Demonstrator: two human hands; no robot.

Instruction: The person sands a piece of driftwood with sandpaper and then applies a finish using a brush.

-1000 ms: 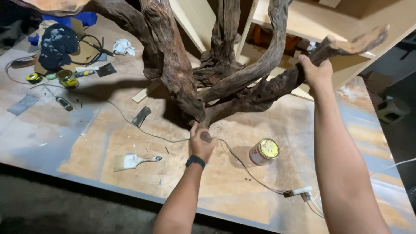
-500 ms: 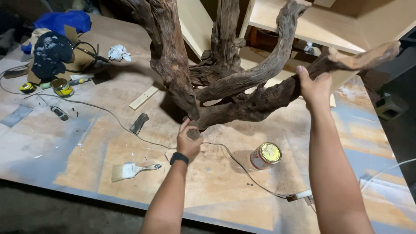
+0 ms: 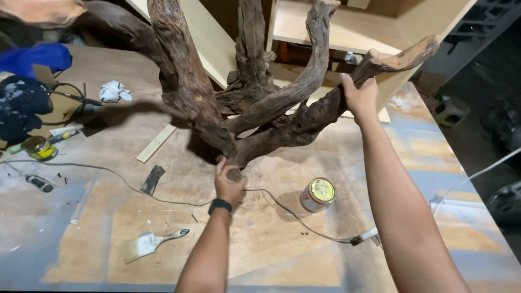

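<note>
The left hand (image 3: 230, 182), with a dark band at the wrist, is curled around the lowest tip of the driftwood piece (image 3: 255, 108), at the point where that tip meets the workbench (image 3: 282, 244). The right hand (image 3: 359, 96) is wrapped over an upper branch on the right, fingers closed around it. The driftwood stands on the bench with its branches spreading upward and outward past the top of the view.

Risks, as judged from this position:
- The wood appears to bear on a narrow foot. If either grip loosens, it could tip or roll.
- The cable (image 3: 163, 198) runs across the bench just beside the left hand. A shifted foot could pin or drag it.
- The tin can (image 3: 317, 194) lies on its side near the foot, close to the cable. A swing of the lower branches could knock it.

Surroundings, near to far: a paintbrush (image 3: 154, 242) lies on the near bench, well apart from the wood. A dark scraper (image 3: 152, 179) and a wooden strip (image 3: 156, 143) lie to the left. Farther left are a roll of tape (image 3: 39, 147), a crumpled rag (image 3: 114, 91) and a blue cloth (image 3: 40, 57). Behind the wood stands a pale wooden shelf (image 3: 347, 32), close to the upper branches.
</note>
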